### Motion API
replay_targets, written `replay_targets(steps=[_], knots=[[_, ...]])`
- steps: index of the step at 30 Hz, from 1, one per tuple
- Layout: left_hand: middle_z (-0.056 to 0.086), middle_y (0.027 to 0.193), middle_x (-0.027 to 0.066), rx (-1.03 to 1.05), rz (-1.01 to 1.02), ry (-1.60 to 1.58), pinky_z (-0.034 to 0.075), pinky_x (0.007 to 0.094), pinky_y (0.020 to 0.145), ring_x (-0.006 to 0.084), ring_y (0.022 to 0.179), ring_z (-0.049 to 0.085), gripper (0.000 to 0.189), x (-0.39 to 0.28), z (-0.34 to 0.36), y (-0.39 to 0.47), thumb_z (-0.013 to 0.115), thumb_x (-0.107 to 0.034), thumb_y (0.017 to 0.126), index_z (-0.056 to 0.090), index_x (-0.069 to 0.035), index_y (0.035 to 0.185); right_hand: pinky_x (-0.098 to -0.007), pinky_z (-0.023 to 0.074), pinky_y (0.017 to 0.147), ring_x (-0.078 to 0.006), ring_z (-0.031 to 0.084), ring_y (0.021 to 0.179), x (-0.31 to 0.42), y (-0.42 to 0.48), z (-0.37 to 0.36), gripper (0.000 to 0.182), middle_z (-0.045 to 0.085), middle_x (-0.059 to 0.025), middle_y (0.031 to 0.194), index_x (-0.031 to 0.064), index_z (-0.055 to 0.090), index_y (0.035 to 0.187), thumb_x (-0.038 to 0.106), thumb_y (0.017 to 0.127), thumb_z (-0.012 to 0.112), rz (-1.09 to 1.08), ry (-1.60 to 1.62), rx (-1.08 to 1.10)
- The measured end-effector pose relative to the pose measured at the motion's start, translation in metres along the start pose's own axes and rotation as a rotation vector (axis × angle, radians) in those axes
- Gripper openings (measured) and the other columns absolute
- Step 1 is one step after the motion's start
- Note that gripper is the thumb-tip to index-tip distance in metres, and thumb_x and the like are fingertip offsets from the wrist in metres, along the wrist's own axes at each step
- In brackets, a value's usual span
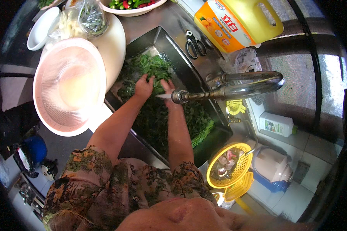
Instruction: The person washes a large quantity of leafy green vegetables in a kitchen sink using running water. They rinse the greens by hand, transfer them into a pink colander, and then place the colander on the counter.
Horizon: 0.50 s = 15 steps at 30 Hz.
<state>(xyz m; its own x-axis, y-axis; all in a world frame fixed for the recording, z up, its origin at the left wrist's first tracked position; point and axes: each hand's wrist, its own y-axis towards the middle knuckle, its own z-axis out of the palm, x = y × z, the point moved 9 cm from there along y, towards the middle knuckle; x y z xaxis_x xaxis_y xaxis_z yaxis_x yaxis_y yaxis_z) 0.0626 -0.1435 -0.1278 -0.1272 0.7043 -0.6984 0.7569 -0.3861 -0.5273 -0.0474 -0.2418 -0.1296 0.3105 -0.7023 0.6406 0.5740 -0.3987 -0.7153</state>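
Note:
In a dark metal sink (217, 118), a clump of wet leafy greens (154, 65) lies in water at the far end. My left hand (144, 87) grips its near side, fingers partly buried in the leaves. Beside it my right hand (168, 89) holds the same clump from the right, partly hidden by the faucet head (179, 96). A stream of water (162, 96) runs from the faucet onto the area by my right hand. More greens (202, 131) fill the near part of the sink, below and around my forearms.
Left of the sink, a pink strainer basket (69, 86) overlaps a round board (115, 49). Scissors (195, 46) and a yellow detergent jug (234, 23) occupy the right counter. A yellow colander (231, 164) with food scraps sits at the near right corner. Peppers fill a bowl (133, 12) behind.

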Motion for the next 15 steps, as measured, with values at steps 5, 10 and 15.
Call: replay_targets(steps=[5, 10, 15], knots=[[0.015, 0.142, 0.0160, -0.143, 0.369, 0.393, 0.031, 0.0498, 0.095, 0.0374, 0.127, 0.020, 0.074, -0.038, -0.014, -0.022, 0.058, -0.030, 0.082, 0.014, -0.013, 0.139, -0.0473, 0.0306, 0.097, -0.0330, 0.029, 0.122, 0.016, 0.035, -0.087, 0.067, 0.027, -0.0121, 0.136, 0.0117, 0.029, 0.136, 0.027, 0.079, 0.062, -0.685, -0.776, -0.252], [0.004, 0.146, 0.0121, 0.336, 0.221, 0.987, 0.021, 0.0612, 0.098, 0.0392, 0.132, 0.007, 0.079, 0.061, 0.063, -0.023, 0.062, -0.031, 0.079, 0.014, -0.016, 0.141, -0.0580, 0.0237, 0.098, -0.0420, 0.016, 0.129, -0.049, 0.004, -0.011, 0.067, 0.012, -0.0164, 0.145, 0.0127, 0.029, 0.136, 0.038, 0.080, 0.056, -0.620, -1.616, -0.399], [0.015, 0.144, 0.0119, 0.501, 0.312, 1.122, 0.029, 0.0596, 0.094, 0.0389, 0.128, 0.021, 0.065, 0.067, 0.079, -0.034, 0.063, -0.024, 0.079, 0.032, -0.014, 0.135, -0.0570, 0.0264, 0.098, -0.0416, 0.022, 0.127, -0.082, 0.011, -0.013, 0.061, 0.016, -0.0204, 0.143, 0.0132, 0.040, 0.130, 0.042, 0.079, 0.055, -0.256, -1.792, -0.084]])
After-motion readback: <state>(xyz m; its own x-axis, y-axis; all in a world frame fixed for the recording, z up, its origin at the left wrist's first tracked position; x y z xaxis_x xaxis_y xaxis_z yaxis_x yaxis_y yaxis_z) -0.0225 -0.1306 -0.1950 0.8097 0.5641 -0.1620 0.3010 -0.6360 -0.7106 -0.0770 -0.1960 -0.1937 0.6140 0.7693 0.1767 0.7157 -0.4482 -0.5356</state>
